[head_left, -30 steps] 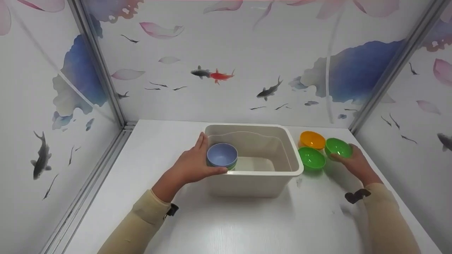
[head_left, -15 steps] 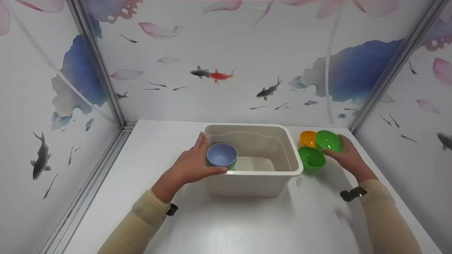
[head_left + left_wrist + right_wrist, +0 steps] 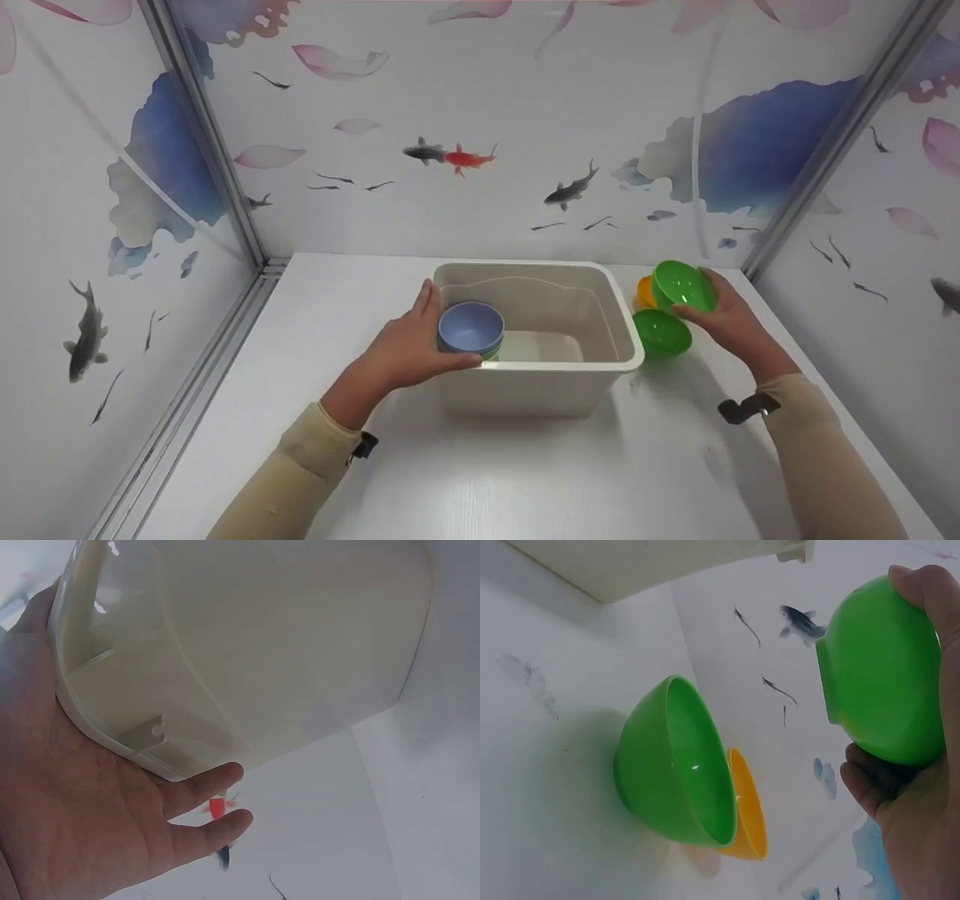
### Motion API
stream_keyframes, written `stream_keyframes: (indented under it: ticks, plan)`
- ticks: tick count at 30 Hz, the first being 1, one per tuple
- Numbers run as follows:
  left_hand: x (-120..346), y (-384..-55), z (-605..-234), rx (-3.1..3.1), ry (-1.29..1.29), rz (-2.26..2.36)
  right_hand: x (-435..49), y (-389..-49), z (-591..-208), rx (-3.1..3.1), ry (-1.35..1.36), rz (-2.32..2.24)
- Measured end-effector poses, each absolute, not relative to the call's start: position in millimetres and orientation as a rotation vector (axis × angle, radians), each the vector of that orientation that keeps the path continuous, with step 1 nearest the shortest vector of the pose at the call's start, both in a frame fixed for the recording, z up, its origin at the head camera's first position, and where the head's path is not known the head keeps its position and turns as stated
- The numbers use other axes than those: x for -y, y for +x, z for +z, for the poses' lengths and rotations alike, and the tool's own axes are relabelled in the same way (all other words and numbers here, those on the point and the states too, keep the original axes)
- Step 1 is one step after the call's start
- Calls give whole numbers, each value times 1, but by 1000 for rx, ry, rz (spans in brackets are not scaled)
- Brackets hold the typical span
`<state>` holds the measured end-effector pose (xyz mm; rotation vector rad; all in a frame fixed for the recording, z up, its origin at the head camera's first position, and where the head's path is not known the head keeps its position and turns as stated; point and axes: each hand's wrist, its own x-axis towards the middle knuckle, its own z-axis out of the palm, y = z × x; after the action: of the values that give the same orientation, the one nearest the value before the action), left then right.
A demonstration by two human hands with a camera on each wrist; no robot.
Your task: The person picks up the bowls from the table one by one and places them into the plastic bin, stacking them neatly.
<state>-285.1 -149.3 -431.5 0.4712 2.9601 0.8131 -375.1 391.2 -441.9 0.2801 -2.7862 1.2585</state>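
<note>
A beige plastic bin stands mid-table. My left hand rests against its left front corner, with straight fingers along the left side and the thumb along the front rim. Inside the bin's left end sits a blue bowl, apparently stacked on a green one. My right hand holds a green bowl by its right side, raised off the table in the right wrist view. Below it, a second green bowl stands beside the bin. An orange bowl behind is partly hidden.
The white table is enclosed by printed panels at the back and both sides. Metal rails run up the corners. A small dark device sits at each wrist.
My right hand has lifted the green bowl and carried it left and toward the back, so it now covers much of the orange bowl. The left hand and bin have stayed put.
</note>
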Motion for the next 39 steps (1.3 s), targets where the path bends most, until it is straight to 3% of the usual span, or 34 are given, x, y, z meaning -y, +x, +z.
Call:
stream_keyframes:
  ticks: [15,39]
  plan:
    - [149,-286,-431,-2978,449,819,-361,-362,-407,2776,468,1207]
    - [148,-285,-432,-2963,454,829,-314,-354,-384,2754,696,1272]
